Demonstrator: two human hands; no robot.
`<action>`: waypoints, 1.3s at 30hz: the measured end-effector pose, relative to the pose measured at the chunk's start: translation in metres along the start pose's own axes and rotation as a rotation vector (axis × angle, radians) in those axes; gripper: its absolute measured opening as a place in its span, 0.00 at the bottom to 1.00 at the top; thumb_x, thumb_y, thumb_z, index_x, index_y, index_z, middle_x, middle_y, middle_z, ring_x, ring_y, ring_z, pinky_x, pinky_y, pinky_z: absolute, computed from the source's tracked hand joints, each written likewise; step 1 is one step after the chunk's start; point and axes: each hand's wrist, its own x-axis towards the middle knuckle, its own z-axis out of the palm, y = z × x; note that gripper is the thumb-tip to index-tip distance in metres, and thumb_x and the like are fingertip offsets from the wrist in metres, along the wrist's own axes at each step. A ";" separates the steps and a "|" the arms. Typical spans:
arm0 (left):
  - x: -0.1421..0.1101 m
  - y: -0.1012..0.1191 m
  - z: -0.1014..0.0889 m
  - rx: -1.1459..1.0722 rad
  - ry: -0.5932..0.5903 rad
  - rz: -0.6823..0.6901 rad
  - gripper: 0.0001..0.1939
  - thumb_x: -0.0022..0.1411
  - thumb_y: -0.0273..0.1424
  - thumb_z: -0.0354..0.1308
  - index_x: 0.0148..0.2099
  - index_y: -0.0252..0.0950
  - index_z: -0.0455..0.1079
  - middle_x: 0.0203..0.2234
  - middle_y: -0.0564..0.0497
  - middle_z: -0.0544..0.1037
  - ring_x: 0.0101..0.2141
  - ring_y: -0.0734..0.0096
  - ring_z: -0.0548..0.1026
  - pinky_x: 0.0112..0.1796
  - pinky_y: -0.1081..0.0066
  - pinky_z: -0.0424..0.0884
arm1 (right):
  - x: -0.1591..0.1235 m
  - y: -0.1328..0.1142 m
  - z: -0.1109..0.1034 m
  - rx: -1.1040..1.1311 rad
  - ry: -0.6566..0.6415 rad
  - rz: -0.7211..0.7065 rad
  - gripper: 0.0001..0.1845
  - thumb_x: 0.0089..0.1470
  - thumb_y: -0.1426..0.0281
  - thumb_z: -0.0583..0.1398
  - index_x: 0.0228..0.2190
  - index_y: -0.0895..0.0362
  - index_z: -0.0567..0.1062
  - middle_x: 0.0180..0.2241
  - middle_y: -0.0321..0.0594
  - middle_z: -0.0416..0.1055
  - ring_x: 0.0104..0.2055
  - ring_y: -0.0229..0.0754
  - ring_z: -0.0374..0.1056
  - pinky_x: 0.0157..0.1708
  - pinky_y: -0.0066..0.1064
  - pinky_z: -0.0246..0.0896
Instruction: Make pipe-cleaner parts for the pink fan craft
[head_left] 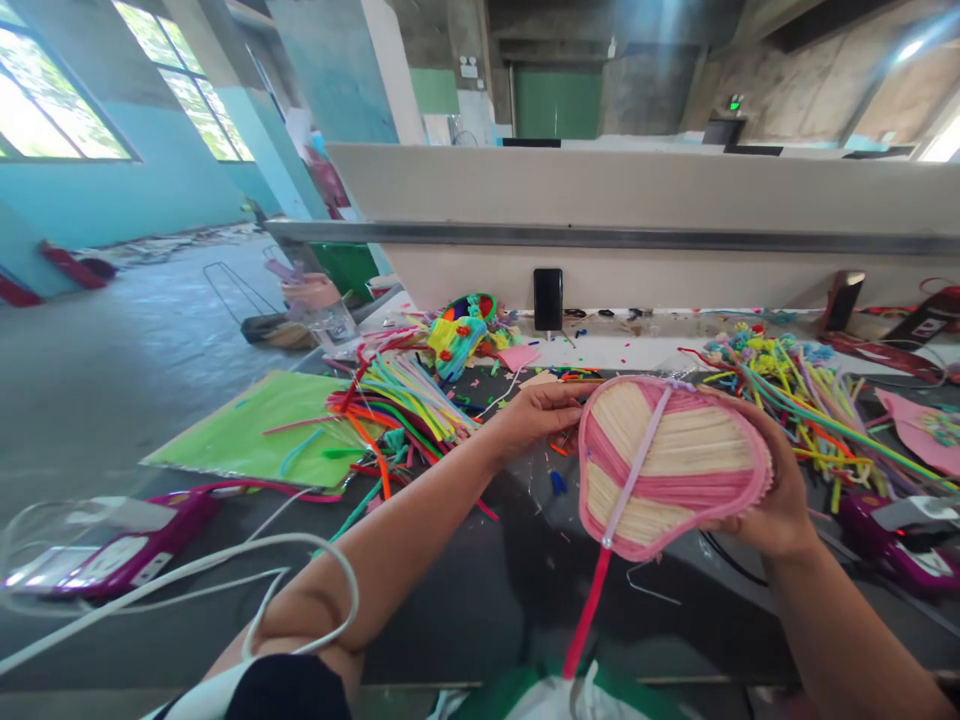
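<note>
Held up in front of me is a rounded, three-lobed craft piece [686,435] with a pink rim and panels of pink and cream strands that look like pipe cleaners. A lilac strip [638,465] runs slantwise over its face, and a red strip [587,612] hangs from its lower end toward my lap. My right hand [784,485] wraps around the right edge, its fingers partly hidden behind the piece. At the upper left edge, my left hand [541,412] holds on with bent fingers; the fingertips are partly covered.
Bundles of coloured pipe cleaners [420,400] lie left, with more [795,390] at right. A green sheet [247,430], a colourful craft item [459,335] and purple devices [142,540] [900,540] are on the dark table. A phone [548,299] leans on the white partition [465,275]. White cables [187,565] cross the left side.
</note>
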 end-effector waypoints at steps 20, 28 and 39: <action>-0.019 -0.027 0.037 -0.321 0.328 -0.128 0.13 0.44 0.30 0.69 0.29 0.30 0.70 0.23 0.52 0.74 0.24 0.77 0.74 0.30 0.74 0.73 | 0.005 -0.003 -0.005 -0.050 0.081 -0.072 0.52 0.24 0.67 0.74 0.54 0.56 0.65 0.54 0.48 0.64 0.57 0.56 0.60 0.59 0.45 0.52; -0.027 -0.031 0.044 -0.337 0.392 -0.174 0.13 0.42 0.30 0.70 0.29 0.29 0.71 0.23 0.52 0.74 0.25 0.77 0.73 0.31 0.74 0.73 | 0.005 0.000 -0.005 -0.100 0.068 -0.083 0.52 0.25 0.66 0.74 0.55 0.54 0.64 0.55 0.47 0.63 0.59 0.58 0.57 0.60 0.50 0.48; -0.034 -0.040 0.051 -0.226 0.443 -0.174 0.14 0.45 0.30 0.68 0.35 0.30 0.74 0.27 0.49 0.77 0.26 0.74 0.75 0.34 0.69 0.73 | 0.005 0.000 -0.002 -0.169 0.077 -0.054 0.52 0.23 0.60 0.74 0.53 0.53 0.65 0.54 0.48 0.64 0.58 0.60 0.58 0.59 0.53 0.48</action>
